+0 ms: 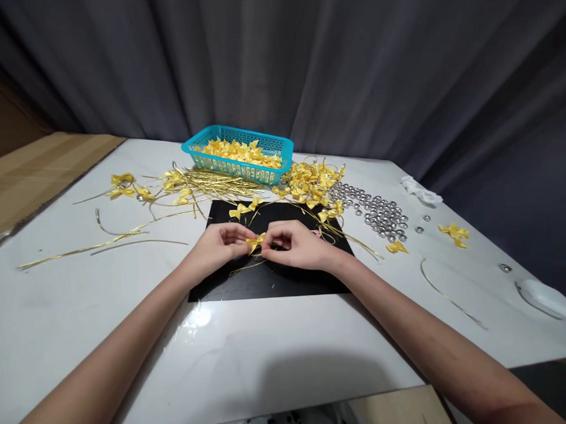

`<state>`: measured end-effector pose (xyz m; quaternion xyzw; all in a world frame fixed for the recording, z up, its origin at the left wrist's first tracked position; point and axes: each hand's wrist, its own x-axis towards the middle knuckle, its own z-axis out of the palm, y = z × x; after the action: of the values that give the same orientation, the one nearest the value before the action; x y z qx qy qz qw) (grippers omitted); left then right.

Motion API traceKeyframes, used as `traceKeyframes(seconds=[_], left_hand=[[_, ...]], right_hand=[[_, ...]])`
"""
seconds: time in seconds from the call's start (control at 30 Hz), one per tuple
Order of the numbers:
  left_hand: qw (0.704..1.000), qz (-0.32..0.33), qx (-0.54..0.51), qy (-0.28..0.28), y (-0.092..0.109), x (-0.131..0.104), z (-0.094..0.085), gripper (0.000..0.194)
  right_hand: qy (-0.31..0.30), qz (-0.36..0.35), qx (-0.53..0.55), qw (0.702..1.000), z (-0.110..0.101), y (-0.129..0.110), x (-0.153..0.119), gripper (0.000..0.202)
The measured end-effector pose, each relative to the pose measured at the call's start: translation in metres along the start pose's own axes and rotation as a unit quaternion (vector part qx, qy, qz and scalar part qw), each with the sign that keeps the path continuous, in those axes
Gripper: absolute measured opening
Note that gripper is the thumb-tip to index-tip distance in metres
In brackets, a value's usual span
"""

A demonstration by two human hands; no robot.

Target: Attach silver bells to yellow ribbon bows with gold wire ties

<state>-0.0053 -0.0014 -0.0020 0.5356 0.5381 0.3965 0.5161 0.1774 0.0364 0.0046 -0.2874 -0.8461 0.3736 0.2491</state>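
Over a black mat, my left hand pinches one side of a small yellow ribbon bow. From the other side, the fingertips of my right hand are closed on the same bow. A thin gold cord trails below it toward the left; whether it is tied to the bow is hidden by my fingers. Just beyond my hands, loose yellow bows lie at the mat's far edge.
A teal basket full of yellow bows stands at the back. Before it lie gold cords; to its right are a heap of corded bows and silver oval pieces. A white rounded object lies far right.
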Motion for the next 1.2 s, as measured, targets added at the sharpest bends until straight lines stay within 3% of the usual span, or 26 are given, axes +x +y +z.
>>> traceKeyframes(seconds=[0.17,0.37,0.53,0.7,0.97,1.2], left_hand=[[1.000,0.005,0.002,-0.003,-0.001,0.000,0.001,0.022],[0.999,0.027,0.013,0.011,-0.003,0.000,0.004,0.019],[1.000,0.013,0.016,-0.006,0.003,-0.002,0.003,0.018],[1.000,0.005,0.013,-0.009,0.004,-0.002,0.002,0.018],[1.000,0.011,0.006,0.006,0.004,-0.003,0.001,0.015],[1.000,-0.009,-0.010,0.009,0.000,-0.002,0.000,0.020]], right_hand=[[0.030,0.020,0.011,0.999,0.001,0.000,0.001,0.006],[-0.052,0.033,0.052,0.997,-0.002,-0.005,0.000,0.010],[0.046,0.047,0.008,0.998,0.003,0.003,0.002,0.007],[0.099,0.056,-0.032,0.993,0.007,0.004,0.003,0.006],[0.129,0.056,-0.042,0.989,0.014,-0.001,0.002,0.008],[0.117,0.052,-0.023,0.992,0.015,-0.002,0.001,0.007]])
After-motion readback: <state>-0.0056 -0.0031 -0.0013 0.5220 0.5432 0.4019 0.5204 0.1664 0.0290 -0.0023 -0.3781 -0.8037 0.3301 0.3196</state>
